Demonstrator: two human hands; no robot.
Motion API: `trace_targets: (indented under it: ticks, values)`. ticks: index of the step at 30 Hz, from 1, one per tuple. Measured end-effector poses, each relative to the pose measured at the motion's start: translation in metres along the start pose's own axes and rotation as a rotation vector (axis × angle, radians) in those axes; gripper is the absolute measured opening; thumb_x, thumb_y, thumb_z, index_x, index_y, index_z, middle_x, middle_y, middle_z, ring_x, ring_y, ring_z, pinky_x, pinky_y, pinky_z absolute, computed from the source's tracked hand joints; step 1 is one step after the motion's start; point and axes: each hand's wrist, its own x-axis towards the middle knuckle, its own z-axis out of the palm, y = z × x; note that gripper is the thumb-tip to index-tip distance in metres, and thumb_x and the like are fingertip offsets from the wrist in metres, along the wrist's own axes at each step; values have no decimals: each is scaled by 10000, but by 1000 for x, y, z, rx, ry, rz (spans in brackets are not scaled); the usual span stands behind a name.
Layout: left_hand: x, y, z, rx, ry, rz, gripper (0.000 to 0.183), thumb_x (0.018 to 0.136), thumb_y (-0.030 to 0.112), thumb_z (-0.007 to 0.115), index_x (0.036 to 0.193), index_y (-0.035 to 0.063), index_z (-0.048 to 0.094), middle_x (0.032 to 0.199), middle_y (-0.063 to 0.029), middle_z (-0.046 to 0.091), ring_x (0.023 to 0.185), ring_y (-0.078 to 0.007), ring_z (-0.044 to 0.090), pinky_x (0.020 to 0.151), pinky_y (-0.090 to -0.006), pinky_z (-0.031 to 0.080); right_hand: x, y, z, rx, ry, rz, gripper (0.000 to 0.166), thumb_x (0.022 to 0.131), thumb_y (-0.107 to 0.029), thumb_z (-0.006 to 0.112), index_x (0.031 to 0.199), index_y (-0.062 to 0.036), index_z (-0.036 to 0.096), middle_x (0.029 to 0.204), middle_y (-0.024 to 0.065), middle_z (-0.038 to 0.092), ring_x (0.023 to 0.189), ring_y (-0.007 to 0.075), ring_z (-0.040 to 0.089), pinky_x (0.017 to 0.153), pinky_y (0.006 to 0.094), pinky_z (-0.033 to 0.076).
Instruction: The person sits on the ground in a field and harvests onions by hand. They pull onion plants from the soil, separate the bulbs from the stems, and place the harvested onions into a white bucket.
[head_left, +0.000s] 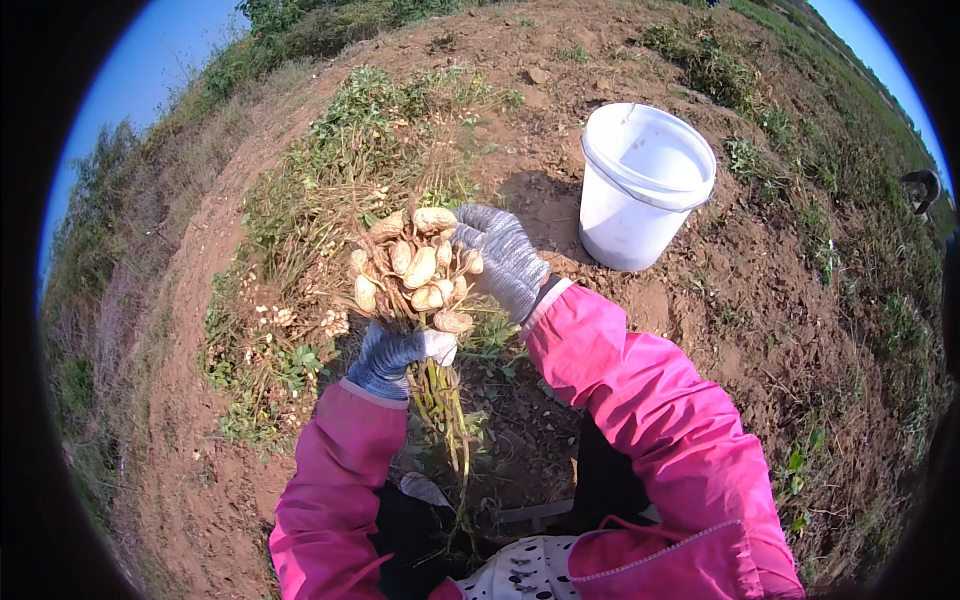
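Note:
My left hand (397, 358), in a grey knit glove with white on the thumb, is closed around the stems of a pulled peanut plant (442, 397). Above that fist a cluster of pale peanut pods (418, 266) hangs among the roots, and the green-yellow stems trail down towards my lap. My right hand (504, 255), gloved in grey knit, is at the upper right side of the cluster. Its fingertips are partly hidden behind the pods, so whether they pinch one is unclear.
A white plastic bucket (637, 217) with a wire handle stands upright on the soil to the right. Beyond my left hand lies a heap of uprooted peanut plants (337, 165) with pods. Brush (112, 195) borders the left; vines (720, 67) lie at right. A figure (922, 187) shows far right.

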Motion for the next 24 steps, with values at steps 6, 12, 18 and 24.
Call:
trace_targets:
  ticks: [6,12,18,24]
  values:
    - [3,-12,15,-96,202,-12,379,680,50,672,1030,-2,534,730,-63,575,561,-160,544,497,-286,452,4,11,1,-791,290,-371,162,721,-75,613,880,-45,601,774,173,615,726,313,601,654,375,471]
    - [6,-18,13,-89,167,-127,339,702,75,667,1003,-11,537,685,-46,558,580,-158,535,495,-293,438,54,66,-39,-535,168,-59,195,735,-188,650,778,-1,616,690,175,612,627,289,599,589,379,463]
    - [-19,-19,-21,-235,-237,153,389,735,236,597,1075,62,523,857,-31,503,714,-204,506,640,-344,405,12,-45,-73,-535,529,231,259,812,-248,575,893,-5,606,700,115,626,628,234,626,584,359,491]
    - [-24,-51,-114,-644,-690,171,617,764,578,476,1190,135,535,1225,-15,452,1035,-283,479,880,-427,358,27,-62,-132,213,436,94,156,837,-206,543,809,-53,557,597,22,523,410,113,469,307,247,336]
